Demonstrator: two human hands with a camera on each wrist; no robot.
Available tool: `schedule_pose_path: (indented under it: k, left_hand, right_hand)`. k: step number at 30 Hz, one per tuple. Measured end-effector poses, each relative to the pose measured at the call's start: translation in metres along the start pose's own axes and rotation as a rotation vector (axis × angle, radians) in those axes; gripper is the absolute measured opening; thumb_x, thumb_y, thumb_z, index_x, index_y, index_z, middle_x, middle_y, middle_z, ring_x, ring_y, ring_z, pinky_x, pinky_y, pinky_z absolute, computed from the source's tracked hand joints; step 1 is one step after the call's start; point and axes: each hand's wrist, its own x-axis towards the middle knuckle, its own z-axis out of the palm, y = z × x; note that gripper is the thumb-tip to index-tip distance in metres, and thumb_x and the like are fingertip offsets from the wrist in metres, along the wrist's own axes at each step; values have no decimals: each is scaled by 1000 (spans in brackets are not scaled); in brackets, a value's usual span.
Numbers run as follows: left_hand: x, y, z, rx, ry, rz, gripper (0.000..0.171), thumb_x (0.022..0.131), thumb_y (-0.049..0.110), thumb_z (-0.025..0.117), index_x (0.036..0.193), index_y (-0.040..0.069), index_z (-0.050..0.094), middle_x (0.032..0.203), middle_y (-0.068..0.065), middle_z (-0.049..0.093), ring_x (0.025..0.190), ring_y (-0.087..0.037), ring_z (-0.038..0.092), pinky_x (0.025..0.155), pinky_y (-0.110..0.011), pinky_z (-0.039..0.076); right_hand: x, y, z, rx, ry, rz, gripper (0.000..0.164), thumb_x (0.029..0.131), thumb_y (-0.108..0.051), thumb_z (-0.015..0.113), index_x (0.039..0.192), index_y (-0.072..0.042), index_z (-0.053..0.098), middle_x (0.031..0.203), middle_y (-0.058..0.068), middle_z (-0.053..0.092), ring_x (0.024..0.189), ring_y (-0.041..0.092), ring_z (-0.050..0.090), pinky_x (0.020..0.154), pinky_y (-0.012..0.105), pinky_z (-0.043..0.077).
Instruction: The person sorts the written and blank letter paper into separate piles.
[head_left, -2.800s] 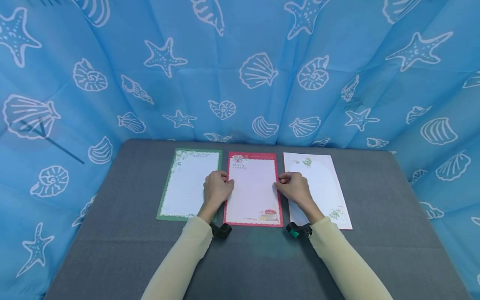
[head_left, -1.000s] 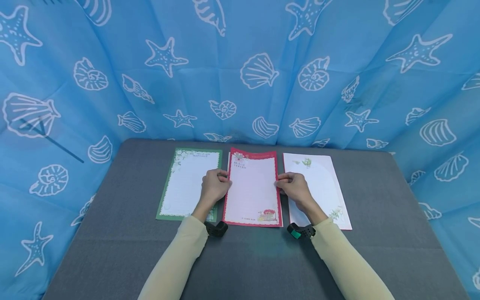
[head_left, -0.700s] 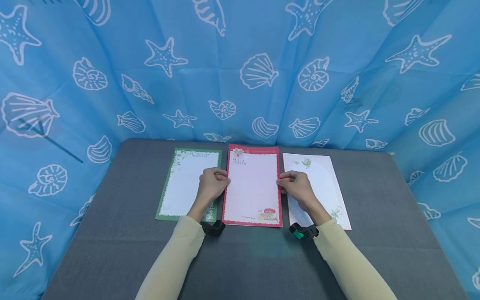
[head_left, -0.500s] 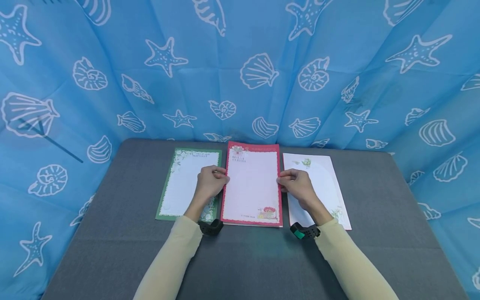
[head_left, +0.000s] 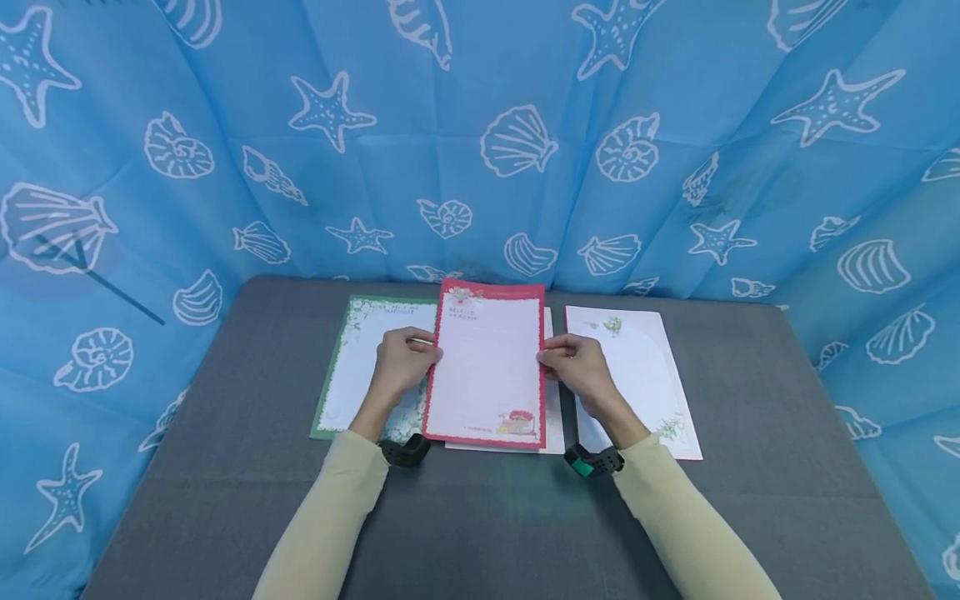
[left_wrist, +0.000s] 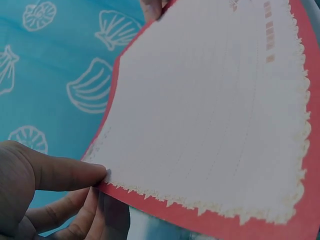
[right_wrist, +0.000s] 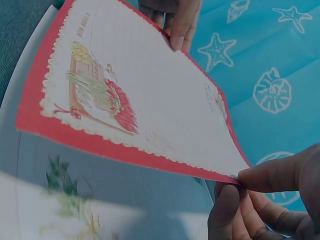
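Observation:
A red-bordered sheet of letter paper (head_left: 489, 367) is raised off the table, bowed a little, with printed flowers at its lower right corner. My left hand (head_left: 403, 358) pinches its left edge between thumb and fingers; in the left wrist view the thumb (left_wrist: 75, 174) presses on top. At the opposite edge my right hand (head_left: 581, 367) pinches it the same way, thumb (right_wrist: 272, 175) uppermost. The sheet overlaps part of a green-bordered sheet (head_left: 358, 367) on the left. A white sheet (head_left: 554, 417) lies beneath it, its right strip and bottom edge showing.
To the right lies another white sheet (head_left: 645, 375) with green leaf prints, a thin red edge showing along its left side. All lie on a table with dark grey cloth (head_left: 495, 525). A blue curtain (head_left: 450, 167) with shell and starfish prints hangs behind the table's far edge.
Both hands have lifted the red-bordered sheet from the middle and carried it left, uncovering a white sheet beneath. The green-bordered sheet and the right-hand white sheet have stayed put.

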Motion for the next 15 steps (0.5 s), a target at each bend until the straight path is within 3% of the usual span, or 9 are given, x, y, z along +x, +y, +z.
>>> schedule_pose_path:
  k: [15]
  left_hand:
    - [6, -17, -37, 31, 38, -76, 26, 94, 13, 69, 117, 2, 70, 103, -17, 69, 87, -26, 68, 74, -43, 57]
  right_hand:
    - [8, -14, 41, 47, -45, 8, 23, 96, -7, 67, 114, 7, 65, 96, 17, 68, 76, 17, 68, 76, 32, 60]
